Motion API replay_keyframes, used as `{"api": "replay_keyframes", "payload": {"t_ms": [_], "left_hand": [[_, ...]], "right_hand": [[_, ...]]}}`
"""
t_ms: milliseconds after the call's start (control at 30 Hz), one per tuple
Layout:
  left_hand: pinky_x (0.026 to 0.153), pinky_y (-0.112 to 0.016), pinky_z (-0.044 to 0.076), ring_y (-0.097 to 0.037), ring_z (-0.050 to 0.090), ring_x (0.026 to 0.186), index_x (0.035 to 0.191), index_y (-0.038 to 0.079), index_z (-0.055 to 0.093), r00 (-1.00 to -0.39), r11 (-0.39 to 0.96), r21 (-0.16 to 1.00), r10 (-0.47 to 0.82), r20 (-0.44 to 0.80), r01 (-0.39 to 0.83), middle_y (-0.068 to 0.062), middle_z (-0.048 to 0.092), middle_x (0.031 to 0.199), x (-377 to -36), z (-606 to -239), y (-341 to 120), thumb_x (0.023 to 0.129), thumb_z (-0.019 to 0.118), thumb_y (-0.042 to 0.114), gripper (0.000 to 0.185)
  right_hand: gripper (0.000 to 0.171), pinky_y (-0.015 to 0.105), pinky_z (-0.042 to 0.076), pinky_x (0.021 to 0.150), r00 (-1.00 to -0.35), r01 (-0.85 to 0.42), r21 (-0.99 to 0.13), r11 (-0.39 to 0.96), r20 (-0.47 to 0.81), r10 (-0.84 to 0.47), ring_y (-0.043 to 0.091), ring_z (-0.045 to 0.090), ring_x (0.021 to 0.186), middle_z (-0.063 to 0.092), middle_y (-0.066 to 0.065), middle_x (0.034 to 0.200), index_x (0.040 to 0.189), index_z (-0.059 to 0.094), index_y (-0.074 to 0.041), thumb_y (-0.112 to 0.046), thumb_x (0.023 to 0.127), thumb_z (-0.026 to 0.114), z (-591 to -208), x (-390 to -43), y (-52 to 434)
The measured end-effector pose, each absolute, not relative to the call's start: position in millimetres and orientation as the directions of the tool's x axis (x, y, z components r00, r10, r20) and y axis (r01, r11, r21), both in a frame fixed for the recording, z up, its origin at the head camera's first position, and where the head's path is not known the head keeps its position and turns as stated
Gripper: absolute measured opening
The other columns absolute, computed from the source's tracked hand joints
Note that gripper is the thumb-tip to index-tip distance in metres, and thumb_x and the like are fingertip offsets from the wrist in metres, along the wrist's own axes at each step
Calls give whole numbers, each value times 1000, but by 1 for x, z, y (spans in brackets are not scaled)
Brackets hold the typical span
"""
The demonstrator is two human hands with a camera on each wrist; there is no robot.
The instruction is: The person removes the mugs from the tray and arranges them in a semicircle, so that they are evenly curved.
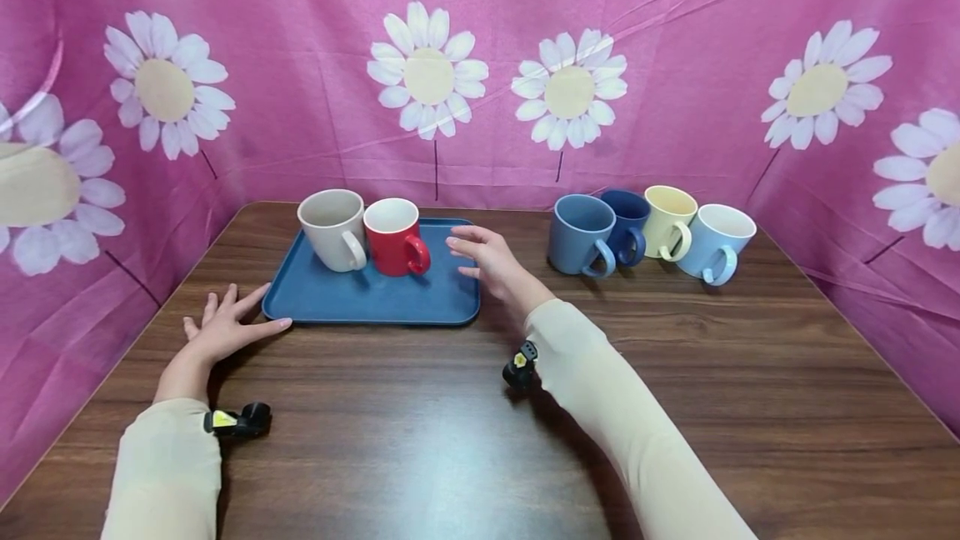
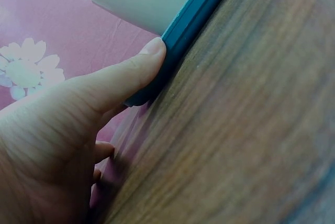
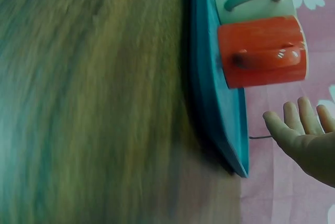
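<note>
**Blue tray, two mugs on it, both hands open**

Wood-grain table (image 1: 420, 440) is nearest me, both sleeved arms crossing it. I am resting my left hand (image 1: 225, 325) flat with fingers spread, its thumb tip touching the near-left corner of the blue tray (image 1: 390, 298). I am holding my right hand (image 1: 487, 261) open and relaxed above the tray's right edge, gripping nothing. I judge a light, level approach best, so the red mug (image 1: 395, 237) and beige mug (image 1: 333, 229) at the tray's far side stay upright. Beyond, four mugs (image 1: 648, 232) are standing on the table's right.
</note>
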State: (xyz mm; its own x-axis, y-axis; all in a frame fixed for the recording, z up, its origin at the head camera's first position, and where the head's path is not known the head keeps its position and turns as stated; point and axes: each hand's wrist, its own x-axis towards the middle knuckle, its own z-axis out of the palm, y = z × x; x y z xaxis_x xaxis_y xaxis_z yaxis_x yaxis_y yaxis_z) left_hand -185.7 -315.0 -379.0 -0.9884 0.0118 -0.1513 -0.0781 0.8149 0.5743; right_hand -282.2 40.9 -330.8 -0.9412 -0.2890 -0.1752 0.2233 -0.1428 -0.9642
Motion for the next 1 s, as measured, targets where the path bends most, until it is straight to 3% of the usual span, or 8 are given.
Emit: {"api": "replay_keyframes", "payload": {"t_ms": [367, 567, 833, 1000], "left_hand": [[76, -66, -20, -45, -25, 116, 139, 11, 10, -988, 811, 579, 11, -154, -82, -33, -13, 133, -185, -379, -315, 75, 56, 54, 90], [76, -66, -20, -46, -25, 116, 139, 12, 11, -989, 814, 576, 12, -149, -76, -33, -13, 133, -186, -379, -315, 75, 56, 53, 89], [76, -67, -19, -46, -24, 116, 139, 11, 11, -989, 817, 572, 11, -147, -76, -34, -12, 133, -185, -378, -315, 74, 56, 54, 90], [76, -67, -20, -46, -24, 116, 139, 13, 11, -990, 823, 563, 10, -143, -73, -33, -12, 133, -186, -379, -316, 73, 56, 56, 91]], "right_hand": [[35, 46, 34, 89, -918, 286, -950, -122, -235, -320, 25, 47, 106, 53, 10, 112, 116, 51, -2, -16, 84, 56, -344, -283, 10], [31, 47, 34, 89, -917, 286, -952, -107, -239, -319, 22, 50, 101, 58, 10, 103, 110, 56, -2, -18, 84, 57, -345, -283, 4], [25, 45, 41, 82, -932, 275, -959, -66, -249, -262, 19, 56, 79, 59, 9, 78, 103, 60, 1, -14, 83, 58, -346, -278, 0], [23, 43, 44, 78, -929, 302, -952, -46, -283, -237, 16, 55, 70, 57, 8, 72, 100, 61, 1, -13, 82, 59, -346, -274, 1]]}}
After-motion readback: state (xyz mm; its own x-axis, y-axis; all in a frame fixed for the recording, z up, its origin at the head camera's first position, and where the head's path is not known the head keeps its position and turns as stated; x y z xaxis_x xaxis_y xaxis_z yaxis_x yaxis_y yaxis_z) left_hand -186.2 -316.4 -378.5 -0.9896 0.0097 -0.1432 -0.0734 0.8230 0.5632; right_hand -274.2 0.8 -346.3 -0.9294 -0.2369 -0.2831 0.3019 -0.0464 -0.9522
